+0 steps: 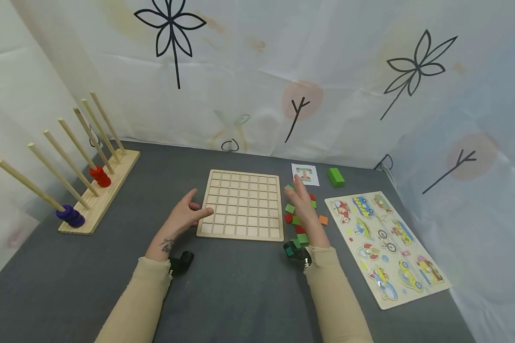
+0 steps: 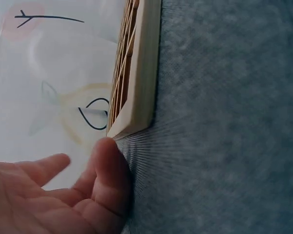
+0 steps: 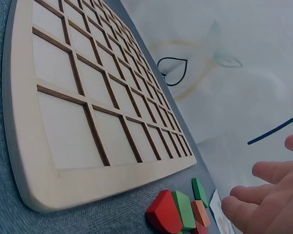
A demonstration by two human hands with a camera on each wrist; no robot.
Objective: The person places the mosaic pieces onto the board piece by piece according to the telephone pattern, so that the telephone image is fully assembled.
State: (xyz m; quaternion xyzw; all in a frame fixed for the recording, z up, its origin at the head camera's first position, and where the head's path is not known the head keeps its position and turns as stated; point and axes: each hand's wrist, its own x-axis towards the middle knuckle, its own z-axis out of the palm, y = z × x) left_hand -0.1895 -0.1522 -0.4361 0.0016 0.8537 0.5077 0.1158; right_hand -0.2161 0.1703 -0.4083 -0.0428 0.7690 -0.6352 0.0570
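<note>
Tabletop (image 1: 231, 295): dark grey, finely woven in the wrist views
Sleeves (image 1: 328, 286): beige, one on each forearm
Picture puzzle (image 1: 390, 262): on the right, long axis running from far left to near right; shows vehicles
Left hand (image 1: 182, 214): thumb and fingers spread, grasping nothing; at the grid board's left edge, contact cannot be told
Right hand (image 1: 304, 202): raised over the tiles, grasping nothing; fingers slightly apart in its wrist view
Grid board (image 1: 242, 202): mid-table between the hands, lying flat; nearly square, longer axis cannot be told; near edge faces the person, its right end slightly lower in the head view
Tiles (image 1: 296, 220): green, red and orange, strewn just right of the grid board, pointing various ways
Peg rack (image 1: 105, 197): on the left, base running near left to far right; red rings and purple rings on pegs
Green block (image 1: 336, 177): beyond the picture puzzle
Card (image 1: 312, 180): left of the green block; printed coloured figure, fine detail too small to read
Backdrop (image 1: 347, 95): white cloth, black-line plants, pale spots
</note>
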